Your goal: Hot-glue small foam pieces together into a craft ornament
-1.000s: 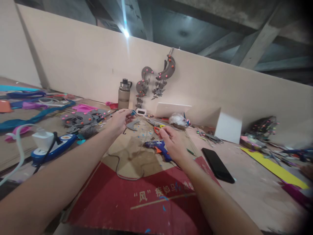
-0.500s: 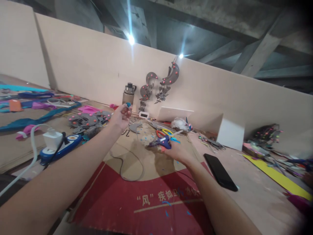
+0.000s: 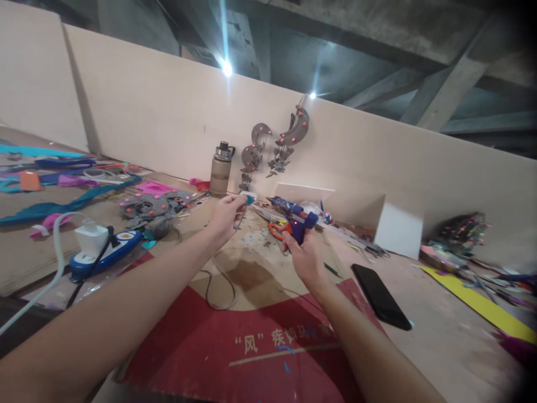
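Observation:
My right hand (image 3: 302,252) is wrapped round the handle of a blue hot glue gun (image 3: 298,219), raised above the cardboard (image 3: 197,268) with its nozzle toward the upper left. My left hand (image 3: 229,217) pinches a small blue-teal piece (image 3: 250,200) between thumb and fingertips, a short way left of the nozzle and apart from it. A thin grey cord (image 3: 208,291) hangs near the left hand and lies in a loop on the cardboard. Orange-handled pliers (image 3: 274,231) lie behind the glue gun, partly hidden by it and my right hand.
A water bottle (image 3: 220,170) stands by the back board, where grey moon-shaped decorations (image 3: 296,129) hang. Grey felt pieces with pink dots (image 3: 146,207) and a blue power strip (image 3: 104,254) are on the left. A black phone (image 3: 381,296) and yellow sheet (image 3: 478,302) lie on the right.
My right hand has lifted the glue gun from near the cardboard and turned its nozzle up-left. My left hand has moved right and lower with the blue-teal piece, closer to the gun.

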Motion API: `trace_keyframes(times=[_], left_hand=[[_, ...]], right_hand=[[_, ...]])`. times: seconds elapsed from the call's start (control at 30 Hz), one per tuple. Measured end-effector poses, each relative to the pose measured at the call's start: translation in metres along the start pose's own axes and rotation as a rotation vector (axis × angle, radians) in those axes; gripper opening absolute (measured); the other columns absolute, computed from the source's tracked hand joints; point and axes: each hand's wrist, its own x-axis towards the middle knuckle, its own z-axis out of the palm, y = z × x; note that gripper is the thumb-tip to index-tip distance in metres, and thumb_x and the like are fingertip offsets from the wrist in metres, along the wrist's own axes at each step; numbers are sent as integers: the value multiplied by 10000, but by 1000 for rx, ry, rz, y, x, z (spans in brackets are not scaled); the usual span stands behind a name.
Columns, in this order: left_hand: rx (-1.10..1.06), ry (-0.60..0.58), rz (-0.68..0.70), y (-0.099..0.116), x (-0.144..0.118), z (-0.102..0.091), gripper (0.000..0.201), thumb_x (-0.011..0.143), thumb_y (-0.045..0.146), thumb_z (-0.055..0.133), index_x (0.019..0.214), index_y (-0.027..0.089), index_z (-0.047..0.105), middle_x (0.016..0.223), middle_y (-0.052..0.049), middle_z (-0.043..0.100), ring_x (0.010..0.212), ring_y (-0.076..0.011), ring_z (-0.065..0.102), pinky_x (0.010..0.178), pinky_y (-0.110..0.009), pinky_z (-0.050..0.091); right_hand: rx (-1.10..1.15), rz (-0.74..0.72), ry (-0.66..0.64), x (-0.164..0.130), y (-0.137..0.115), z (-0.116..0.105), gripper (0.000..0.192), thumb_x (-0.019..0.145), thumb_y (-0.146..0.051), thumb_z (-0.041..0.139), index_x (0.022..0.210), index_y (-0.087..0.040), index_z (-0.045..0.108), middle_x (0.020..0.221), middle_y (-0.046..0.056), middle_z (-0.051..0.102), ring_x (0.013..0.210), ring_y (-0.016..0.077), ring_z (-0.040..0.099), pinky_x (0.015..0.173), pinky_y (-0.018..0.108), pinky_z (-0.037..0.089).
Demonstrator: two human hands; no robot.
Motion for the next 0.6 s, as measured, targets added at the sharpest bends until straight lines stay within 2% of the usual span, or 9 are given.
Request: trace_keyframes(times=[0.1,0.2,0.47,0.6], left_hand=[[16,-67,0,-3,-9,6,203,627,257,702,626,139,537,534,48,461,457,-35,401,391,-159,231],[1,-69,-34,-3,-12,8,204,615,243,702,633,141,526,527,56,443,438,-32,380,385,-162,213],[-31,-109,-76,-5,-15,12,213,597,254,717,690,128,573,617,5,572,536,-75,548,474,-180,364],[-30,-114,-87,-6,-19,14,216,600,259,717,688,130,568,653,-19,615,580,-101,599,541,-207,424]], right_hand=[[-152,-13,-16,-5,0,0,243,841,-386,496,991,-199,537,868,72,635,692,192,578,637,325,473],[-211,-31,-30,-7,-2,-1,239,849,-365,492,1006,-191,535,893,78,639,786,212,592,717,345,468],[-247,-105,-30,-5,0,0,227,858,-331,478,1020,-185,540,975,96,642,994,239,574,878,381,432],[-280,-118,-19,-5,-1,0,255,860,-337,471,1051,-185,546,934,97,649,1041,256,562,901,398,425]])
